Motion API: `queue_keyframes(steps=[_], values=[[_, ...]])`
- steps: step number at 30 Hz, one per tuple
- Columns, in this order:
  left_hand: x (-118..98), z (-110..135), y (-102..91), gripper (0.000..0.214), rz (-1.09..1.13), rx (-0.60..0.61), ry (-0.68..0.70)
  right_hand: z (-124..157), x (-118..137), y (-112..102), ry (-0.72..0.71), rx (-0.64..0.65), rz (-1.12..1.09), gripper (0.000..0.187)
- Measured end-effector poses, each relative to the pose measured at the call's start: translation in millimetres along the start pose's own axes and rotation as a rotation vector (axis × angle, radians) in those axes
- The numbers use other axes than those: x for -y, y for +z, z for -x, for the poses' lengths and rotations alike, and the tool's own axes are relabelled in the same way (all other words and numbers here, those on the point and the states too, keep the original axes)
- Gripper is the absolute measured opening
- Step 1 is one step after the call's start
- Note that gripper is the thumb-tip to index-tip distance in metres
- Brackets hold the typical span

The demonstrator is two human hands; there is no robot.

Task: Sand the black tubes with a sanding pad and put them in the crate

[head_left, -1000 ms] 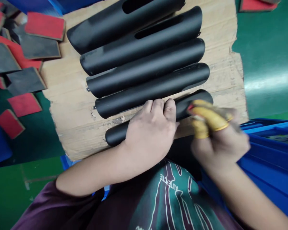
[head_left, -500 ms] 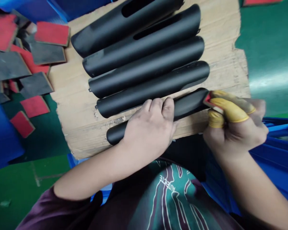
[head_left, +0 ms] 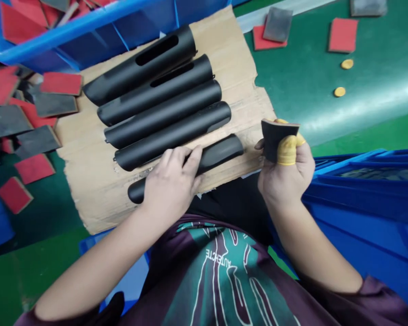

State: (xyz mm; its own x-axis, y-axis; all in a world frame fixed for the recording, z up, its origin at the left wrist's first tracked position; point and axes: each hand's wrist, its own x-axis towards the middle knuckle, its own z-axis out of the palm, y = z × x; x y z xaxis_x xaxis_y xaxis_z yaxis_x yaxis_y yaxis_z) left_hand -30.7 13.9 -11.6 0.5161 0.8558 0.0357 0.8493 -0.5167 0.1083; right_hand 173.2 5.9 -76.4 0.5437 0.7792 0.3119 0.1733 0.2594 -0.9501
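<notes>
We have our left hand (head_left: pixel 172 181) curled around the nearest black tube (head_left: pixel 221 154), on cardboard (head_left: pixel 88 190) — our right hand (head_left: pixel 286 181), in yellow finger covers (head_left: pixel 287 151), grips a dark pad (head_left: pixel 270 142).

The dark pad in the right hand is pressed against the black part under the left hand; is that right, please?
Not quite: the head view shows the dark pad in the right hand held apart from the black part under the left hand, not pressed against it.
</notes>
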Motion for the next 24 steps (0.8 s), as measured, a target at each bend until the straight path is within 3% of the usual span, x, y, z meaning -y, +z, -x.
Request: queue_keyframes(steps=[2,4,7,9,11,13,18,24], values=[[6,2,-1.5,0.055,0.053,0.007,-0.014,-2,-1,-2,0.078,-0.024,-0.112,0.026],[10,2,-5.9,0.056,0.193,-0.060,-0.025,-4,-1,-3,0.144,-0.037,-0.221,0.026],[11,1,-16.6,0.056,0.469,-0.281,-0.094,-3,3,-5,0.154,-0.021,-0.273,0.026],[6,3,-21.3,0.052,0.678,-0.481,-0.210,4,10,-5,0.097,0.006,-0.211,0.027],[-2,5,-20.6,0.048,0.922,-0.667,-0.347,17,17,-4,0.029,0.073,-0.104,0.029],[-11,10,-15.6,0.045,1.170,-0.772,-0.470,32,20,-5,-0.020,0.175,-0.019,0.032],[-23,28,-0.5,0.048,1.593,-0.689,-0.745,56,10,-11,0.002,0.289,0.062,0.046],[-18,54,8.6,0.042,1.813,-0.501,-1.026,48,6,-14,0.015,0.295,0.119,0.057]])
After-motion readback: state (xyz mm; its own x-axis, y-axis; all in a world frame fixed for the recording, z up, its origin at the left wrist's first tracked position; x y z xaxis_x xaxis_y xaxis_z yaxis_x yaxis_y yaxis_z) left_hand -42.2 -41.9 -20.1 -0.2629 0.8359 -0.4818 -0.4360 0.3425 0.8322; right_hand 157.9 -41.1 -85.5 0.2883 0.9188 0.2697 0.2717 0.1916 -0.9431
